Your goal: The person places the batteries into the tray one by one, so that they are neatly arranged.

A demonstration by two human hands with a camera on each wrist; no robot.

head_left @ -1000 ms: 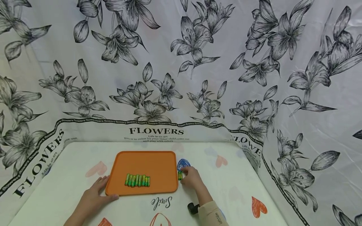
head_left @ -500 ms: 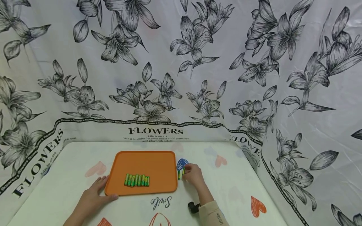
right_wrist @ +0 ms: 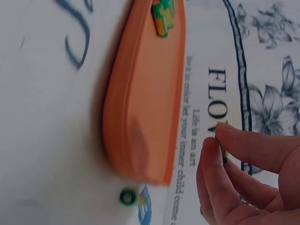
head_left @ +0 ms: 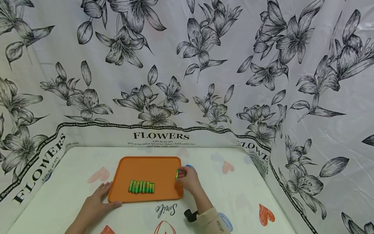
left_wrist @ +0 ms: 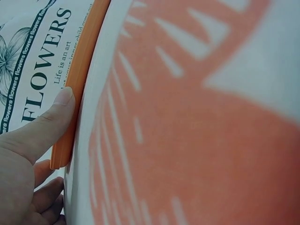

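An orange tray (head_left: 152, 169) lies on the table, with a row of several green-and-yellow batteries (head_left: 141, 187) on it near the front. At the tray's near left corner my left hand (head_left: 97, 201) holds the rim, its thumb (left_wrist: 61, 105) against the front side. Over the tray's right edge, my right hand (head_left: 189, 178) pinches one small battery (head_left: 177, 174) between thumb and fingertips; in the right wrist view the fingers mostly cover it. Another battery (right_wrist: 128, 197) lies on the table beside the tray's right end, hidden behind my right hand in the head view.
A white tablecloth (head_left: 239, 195) printed with hearts and words covers the table. Behind it and along both sides hangs a white curtain (head_left: 169, 97) with black flowers. A black device (head_left: 191, 215) sits at my right wrist.
My right hand has lifted one battery from the table right of the tray and moved left with it, over the tray's edge. The left hand and the row have stayed put.
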